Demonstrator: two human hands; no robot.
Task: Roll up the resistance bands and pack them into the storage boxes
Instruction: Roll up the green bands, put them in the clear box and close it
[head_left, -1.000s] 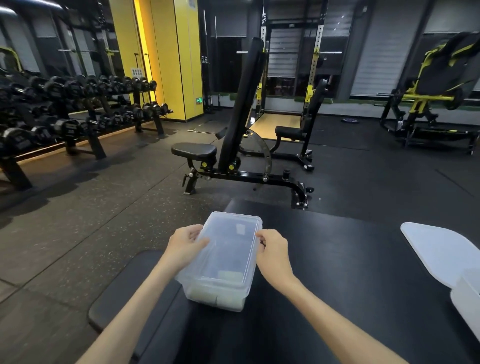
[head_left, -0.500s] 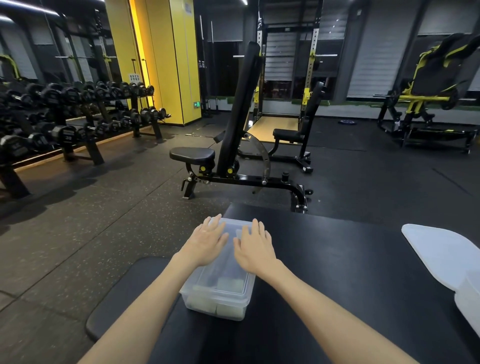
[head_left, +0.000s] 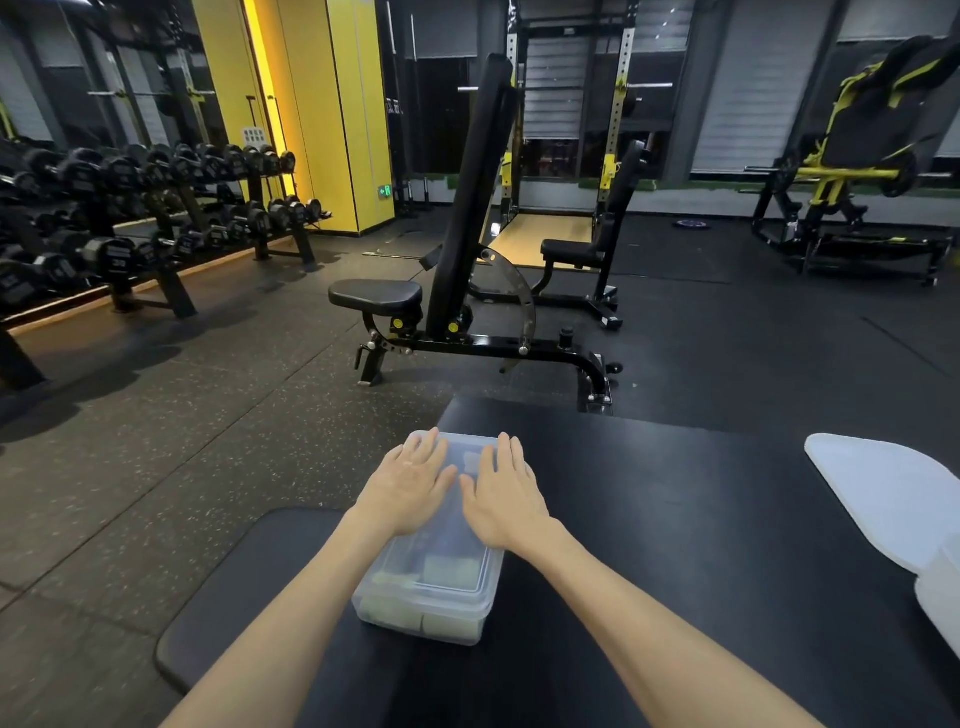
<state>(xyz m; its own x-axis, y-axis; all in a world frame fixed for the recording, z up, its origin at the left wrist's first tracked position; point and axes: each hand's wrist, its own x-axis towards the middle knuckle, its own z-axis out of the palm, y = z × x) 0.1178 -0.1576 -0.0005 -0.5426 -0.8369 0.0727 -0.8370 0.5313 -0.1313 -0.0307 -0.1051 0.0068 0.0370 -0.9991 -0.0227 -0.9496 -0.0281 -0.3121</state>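
Dark rubber flooring (head_left: 182, 441) covers a gym, with a dumbbell rack (head_left: 156, 223) at the far left, a yellow column (head_left: 322, 104) behind it and an adjustable bench (head_left: 467, 260) standing in the middle distance. Nearer to us lies a black padded worktop (head_left: 675, 545). On its left part sits a clear plastic storage box (head_left: 491, 587) with its lid (head_left: 467, 448) on, the long side running away from us. Our left hand (head_left: 410, 480) and right hand (head_left: 501, 493) lie palm down on the far half of that lid, side by side, thumbs almost touching. The fingers (head_left: 422, 451) are straight and held close together. Through the near wall we see pale green rolled resistance bands (head_left: 451, 626) inside. Well apart, at the right edge of the worktop, lie a white lid (head_left: 883, 493) and, nearer to us, the corner of a second box (head_left: 941, 597).
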